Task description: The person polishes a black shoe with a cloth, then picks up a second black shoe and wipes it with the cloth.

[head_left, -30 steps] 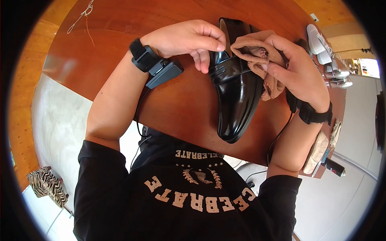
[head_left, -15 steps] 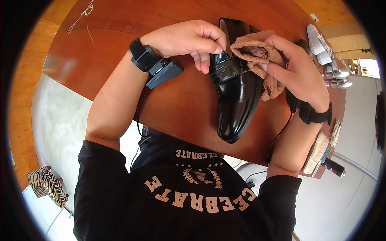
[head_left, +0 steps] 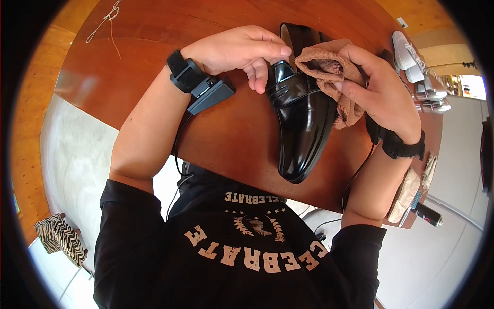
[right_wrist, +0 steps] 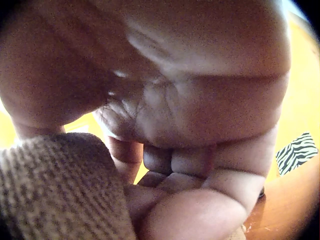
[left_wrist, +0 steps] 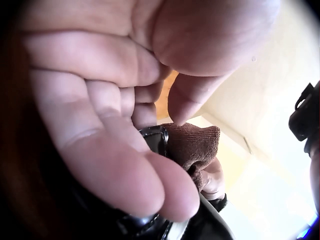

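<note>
1. The black shoe (head_left: 303, 134) lies on the wooden table (head_left: 226, 129), upper facing up, toe towards the person. It should be fairly light, firm at toe and sole, and slick across the glossy upper, which would probably scuff easily.
2. Its strap (head_left: 296, 91) crosses the instep; the tongue (head_left: 283, 71), behind it, looks thinner and likely bends under a light press. The best hold is probably around the heel or the firm sides, not by tongue or strap.
3. The brown cloth (head_left: 332, 67) bunches against the shoe's right side, beside the opening. It looks soft, ribbed and slack, so a gathered fold should give the surest hold.
4. The right hand (head_left: 386, 95), right of the shoe, grips that cloth, thumb pressed on it.
5. The left hand (head_left: 231, 49) is at the shoe's left, by the tongue, fingers loosely bent, with a narrow gap to the thumb and nothing visible in it; whether a fingertip touches the leather cannot be told.
6. Farther out, white sneakers (head_left: 404, 51) sit well to the shoe's right, and thin string (head_left: 109, 20) lies well to its left.
</note>
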A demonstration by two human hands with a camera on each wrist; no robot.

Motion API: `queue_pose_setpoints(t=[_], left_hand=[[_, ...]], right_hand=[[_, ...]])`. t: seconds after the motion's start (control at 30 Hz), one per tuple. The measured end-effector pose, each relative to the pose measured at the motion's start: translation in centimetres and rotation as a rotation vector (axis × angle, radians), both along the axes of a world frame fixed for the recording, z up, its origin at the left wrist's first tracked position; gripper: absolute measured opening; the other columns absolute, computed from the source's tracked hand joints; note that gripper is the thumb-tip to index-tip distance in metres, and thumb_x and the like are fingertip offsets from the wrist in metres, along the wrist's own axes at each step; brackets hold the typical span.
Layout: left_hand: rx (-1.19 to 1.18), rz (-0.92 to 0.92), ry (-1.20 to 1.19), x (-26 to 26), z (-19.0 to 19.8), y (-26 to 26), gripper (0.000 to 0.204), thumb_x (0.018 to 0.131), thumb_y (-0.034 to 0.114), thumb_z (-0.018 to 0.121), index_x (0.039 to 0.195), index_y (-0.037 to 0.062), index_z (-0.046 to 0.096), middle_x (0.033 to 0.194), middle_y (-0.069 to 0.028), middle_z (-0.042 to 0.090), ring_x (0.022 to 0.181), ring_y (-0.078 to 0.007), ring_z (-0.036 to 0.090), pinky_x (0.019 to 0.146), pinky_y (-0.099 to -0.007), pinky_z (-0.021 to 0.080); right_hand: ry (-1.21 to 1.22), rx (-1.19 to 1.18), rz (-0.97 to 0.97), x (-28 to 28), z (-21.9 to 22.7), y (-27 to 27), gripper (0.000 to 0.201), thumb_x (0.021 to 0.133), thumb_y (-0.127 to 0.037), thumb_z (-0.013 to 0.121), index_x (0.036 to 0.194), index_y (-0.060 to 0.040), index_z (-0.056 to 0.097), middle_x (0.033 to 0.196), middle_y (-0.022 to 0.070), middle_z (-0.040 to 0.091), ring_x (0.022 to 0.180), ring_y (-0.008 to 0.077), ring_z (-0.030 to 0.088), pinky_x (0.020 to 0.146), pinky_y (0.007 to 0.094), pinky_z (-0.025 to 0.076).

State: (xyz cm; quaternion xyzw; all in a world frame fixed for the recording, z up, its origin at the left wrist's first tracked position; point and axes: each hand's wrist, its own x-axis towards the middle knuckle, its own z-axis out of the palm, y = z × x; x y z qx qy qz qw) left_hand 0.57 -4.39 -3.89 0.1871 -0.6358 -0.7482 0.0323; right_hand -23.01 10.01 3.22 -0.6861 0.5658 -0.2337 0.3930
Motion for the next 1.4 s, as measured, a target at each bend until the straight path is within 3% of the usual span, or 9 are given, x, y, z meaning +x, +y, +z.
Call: queue_pose_setpoints(t=[0.07, 0.47, 0.67, 0.77, 0.87, 1.07, 1.17, 1.27, 1.4], left_hand=[[0.029, 0.007, 0.008, -0.1, 0.0, 0.0, 0.031, 0.105, 0.034, 0.059, 0.105, 0.0034, 0.063, 0.072, 0.0008, 0.066, 0.057, -0.0119, 0.069, 0.054, -0.0218, 0.056], [-0.115, -0.046, 0.076, -0.3, -1.1, -0.4, 0.018, 0.103, 0.022, 0.059, 0.107, 0.0043, 0.062, 0.083, 0.0022, 0.061, 0.053, -0.0065, 0.058, 0.051, -0.0192, 0.044], [-0.136, -0.069, 0.071, -0.3, -0.9, -0.6, 0.016, 0.103, 0.020, 0.058, 0.106, 0.0045, 0.063, 0.076, 0.0027, 0.058, 0.050, -0.0056, 0.051, 0.050, -0.0199, 0.041], [-0.160, -0.032, 0.064, -0.4, -1.0, -0.2, 0.018, 0.103, 0.020, 0.058, 0.106, 0.0040, 0.064, 0.072, 0.0033, 0.056, 0.050, -0.0051, 0.049, 0.049, -0.0202, 0.040], [-0.175, -0.043, 0.066, -0.4, -1.2, -0.4, 0.020, 0.103, 0.021, 0.058, 0.107, 0.0028, 0.065, 0.072, 0.0034, 0.056, 0.050, -0.0044, 0.048, 0.048, -0.0196, 0.039], [-0.189, -0.071, 0.055, -0.6, -1.0, -0.6, 0.019, 0.103, 0.020, 0.060, 0.106, 0.0020, 0.065, 0.075, 0.0040, 0.057, 0.051, -0.0034, 0.044, 0.047, -0.0188, 0.035], [-0.160, -0.081, 0.052, -0.6, -1.1, -0.7, 0.016, 0.102, 0.018, 0.060, 0.104, 0.0023, 0.065, 0.077, 0.0044, 0.058, 0.052, -0.0029, 0.044, 0.047, -0.0191, 0.035], [-0.156, -0.055, 0.037, -0.6, -0.8, -0.5, 0.015, 0.102, 0.016, 0.060, 0.103, 0.0025, 0.066, 0.077, 0.0047, 0.058, 0.052, -0.0026, 0.044, 0.048, -0.0188, 0.035], [-0.170, -0.064, 0.031, -0.6, -1.0, -0.6, 0.016, 0.102, 0.017, 0.060, 0.104, 0.0023, 0.066, 0.077, 0.0044, 0.059, 0.052, -0.0027, 0.044, 0.048, -0.0186, 0.036]], right_hand=[[-0.002, 0.081, -0.040, 0.4, 0.7, 0.1, 0.036, 0.090, 0.010, 0.048, 0.125, 0.0082, 0.057, 0.113, 0.0100, 0.067, 0.102, 0.0120, 0.066, 0.092, 0.0265, 0.055], [0.066, 0.028, -0.008, 0.3, 0.6, 0.0, 0.030, 0.090, 0.009, 0.050, 0.119, 0.0072, 0.058, 0.111, 0.0090, 0.067, 0.102, 0.0119, 0.065, 0.093, 0.0269, 0.055], [0.030, 0.029, -0.041, -0.1, 0.1, -0.1, 0.038, 0.091, 0.008, 0.050, 0.129, 0.0058, 0.057, 0.111, 0.0093, 0.068, 0.101, 0.0122, 0.066, 0.090, 0.0272, 0.054], [0.120, -0.108, -0.062, 0.2, -0.3, -0.6, 0.041, 0.090, 0.007, 0.051, 0.131, 0.0048, 0.057, 0.110, 0.0085, 0.068, 0.099, 0.0102, 0.065, 0.084, 0.0257, 0.054], [0.017, -0.138, -0.090, 1.1, -0.1, -0.3, 0.031, 0.086, 0.002, 0.063, 0.116, -0.0001, 0.065, 0.089, 0.0116, 0.069, 0.081, 0.0207, 0.070, 0.077, 0.0317, 0.054], [0.131, -0.142, 0.034, 0.6, 0.9, 0.4, 0.025, 0.082, 0.003, 0.066, 0.106, 0.0014, 0.063, 0.095, 0.0122, 0.062, 0.084, 0.0225, 0.064, 0.078, 0.0332, 0.050], [0.075, -0.129, 0.142, 0.4, 1.3, 0.7, 0.025, 0.079, 0.002, 0.067, 0.104, 0.0015, 0.063, 0.094, 0.0122, 0.061, 0.085, 0.0244, 0.063, 0.077, 0.0335, 0.049], [0.136, -0.085, 0.244, 0.5, 2.0, 0.8, 0.030, 0.078, 0.003, 0.064, 0.108, 0.0012, 0.062, 0.098, 0.0087, 0.057, 0.091, 0.0209, 0.058, 0.085, 0.0307, 0.046], [0.033, -0.049, 0.160, 0.6, 1.6, 0.7, 0.027, 0.083, 0.003, 0.065, 0.110, 0.0026, 0.062, 0.098, 0.0091, 0.060, 0.088, 0.0179, 0.061, 0.081, 0.0299, 0.048]])
